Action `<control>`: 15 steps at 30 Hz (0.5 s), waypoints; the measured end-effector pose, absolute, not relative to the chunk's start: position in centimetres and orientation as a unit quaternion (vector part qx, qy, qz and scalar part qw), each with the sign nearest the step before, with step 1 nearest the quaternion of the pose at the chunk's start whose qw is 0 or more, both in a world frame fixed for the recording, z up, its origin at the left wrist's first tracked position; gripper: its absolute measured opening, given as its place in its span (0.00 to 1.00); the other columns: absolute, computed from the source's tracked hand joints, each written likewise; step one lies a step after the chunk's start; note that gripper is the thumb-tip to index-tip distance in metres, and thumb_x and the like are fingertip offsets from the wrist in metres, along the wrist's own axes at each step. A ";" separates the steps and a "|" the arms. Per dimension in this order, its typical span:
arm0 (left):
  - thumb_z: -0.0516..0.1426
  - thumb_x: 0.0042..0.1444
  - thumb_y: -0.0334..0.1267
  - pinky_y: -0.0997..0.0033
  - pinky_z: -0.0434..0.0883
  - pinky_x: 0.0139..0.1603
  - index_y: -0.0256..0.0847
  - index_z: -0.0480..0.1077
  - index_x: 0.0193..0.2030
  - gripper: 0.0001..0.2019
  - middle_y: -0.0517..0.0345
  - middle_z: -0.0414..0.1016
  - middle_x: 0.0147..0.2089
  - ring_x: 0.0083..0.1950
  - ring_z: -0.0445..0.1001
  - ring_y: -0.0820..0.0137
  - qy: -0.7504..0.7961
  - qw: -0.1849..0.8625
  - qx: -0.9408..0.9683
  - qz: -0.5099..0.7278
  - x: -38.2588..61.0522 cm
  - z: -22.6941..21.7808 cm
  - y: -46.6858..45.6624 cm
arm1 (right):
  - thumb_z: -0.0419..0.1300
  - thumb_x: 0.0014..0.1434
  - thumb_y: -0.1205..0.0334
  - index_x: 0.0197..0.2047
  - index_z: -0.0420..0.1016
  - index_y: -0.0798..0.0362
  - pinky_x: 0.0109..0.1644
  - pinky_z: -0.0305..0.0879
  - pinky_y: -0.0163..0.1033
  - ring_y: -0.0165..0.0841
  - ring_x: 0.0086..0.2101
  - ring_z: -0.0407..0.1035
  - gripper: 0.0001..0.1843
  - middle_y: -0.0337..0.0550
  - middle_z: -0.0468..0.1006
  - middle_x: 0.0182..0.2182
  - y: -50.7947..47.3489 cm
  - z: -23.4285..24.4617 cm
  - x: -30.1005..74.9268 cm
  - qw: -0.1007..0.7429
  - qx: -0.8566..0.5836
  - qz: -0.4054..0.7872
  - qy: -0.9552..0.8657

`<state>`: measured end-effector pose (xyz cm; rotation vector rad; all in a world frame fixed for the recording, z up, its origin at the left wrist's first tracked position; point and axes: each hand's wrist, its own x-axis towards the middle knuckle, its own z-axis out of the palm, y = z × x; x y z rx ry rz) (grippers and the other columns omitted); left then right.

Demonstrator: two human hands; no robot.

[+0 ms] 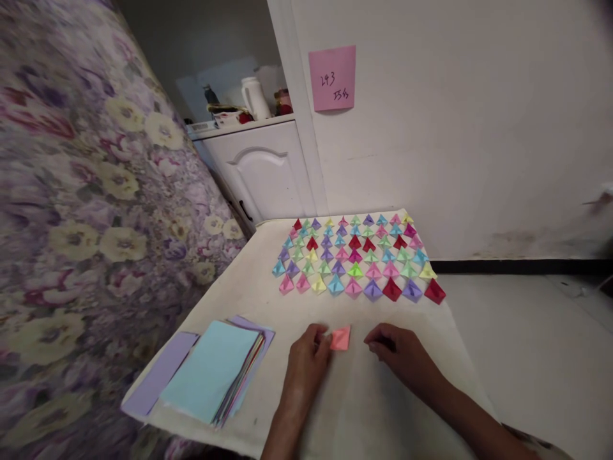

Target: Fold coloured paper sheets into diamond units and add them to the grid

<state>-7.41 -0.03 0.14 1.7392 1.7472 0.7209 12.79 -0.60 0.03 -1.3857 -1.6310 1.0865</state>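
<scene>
A small folded piece of salmon-pink paper (340,338) is near the front middle of the table. My left hand (309,358) is closed at its left corner, with the thumb against the paper. To the right, apart from that piece, my right hand (395,348) has its fingers curled toward the thumb, and nothing shows between them. Beyond both hands lie several rows of small folded paper pieces (354,269) in red, pink, purple, blue, green and yellow.
A stack of coloured paper sheets (213,367), light blue on top, lies at the left on the cream tabletop (239,281). Floral curtain (119,255) hangs along the left. Behind are a white cabinet (263,169) and a wall with a pink note (332,78).
</scene>
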 end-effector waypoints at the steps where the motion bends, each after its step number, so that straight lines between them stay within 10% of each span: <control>1: 0.49 0.55 0.43 0.74 0.62 0.31 0.41 0.67 0.41 0.12 0.61 0.73 0.28 0.30 0.71 0.71 0.660 0.281 0.645 0.264 -7.3 0.1 0.0 | 0.54 0.51 0.66 0.28 0.73 0.52 0.32 0.60 0.33 0.31 0.28 0.67 0.07 0.38 0.75 0.25 -0.6 -0.1 12.7 0.360 -0.538 0.423 -0.635; 15: 0.51 0.45 0.28 0.73 0.55 0.28 0.40 0.67 0.27 0.06 0.58 0.72 0.29 0.30 0.67 0.70 0.708 0.195 0.662 0.148 -6.2 0.3 1.5 | 0.54 0.50 0.65 0.29 0.74 0.52 0.33 0.61 0.34 0.32 0.29 0.68 0.07 0.38 0.75 0.25 -0.5 -0.5 12.6 0.346 -0.537 0.421 -0.644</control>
